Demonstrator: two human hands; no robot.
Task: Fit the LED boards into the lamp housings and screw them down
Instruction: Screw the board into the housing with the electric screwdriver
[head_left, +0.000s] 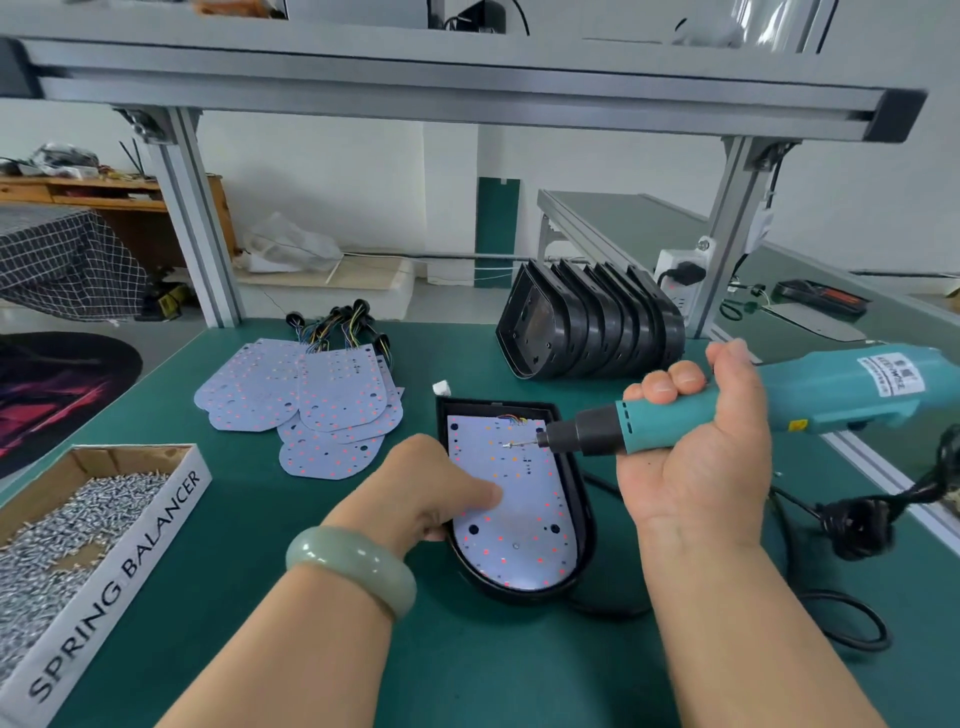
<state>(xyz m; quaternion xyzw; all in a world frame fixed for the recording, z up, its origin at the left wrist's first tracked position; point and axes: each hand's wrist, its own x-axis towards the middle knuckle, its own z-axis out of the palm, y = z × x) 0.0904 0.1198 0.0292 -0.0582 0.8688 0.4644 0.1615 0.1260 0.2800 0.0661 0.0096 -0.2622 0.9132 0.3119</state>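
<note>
My left hand (434, 491) sits at the left rim of the black lamp housing (583, 501), which lies flat on the green bench mat (467, 670) just in front of me. One digit is laid flat on the LED board (524, 501) seated inside it, and the other fingers curl down against the rim, so I read it as gripping the housing. My right hand (696, 457) is wrapped round the barrel of a teal electric screwdriver (810, 400), held nearly level, its bit over the board's upper part with a screw (511, 445) at the tip. I cannot tell whether that screw touches the board. A loose pile of further LED boards (311, 405) with wire tails lies to the left, and a row of nested empty housings (597, 332) stands behind. A cardboard box of screws (78, 525) is near my left forearm.
</note>
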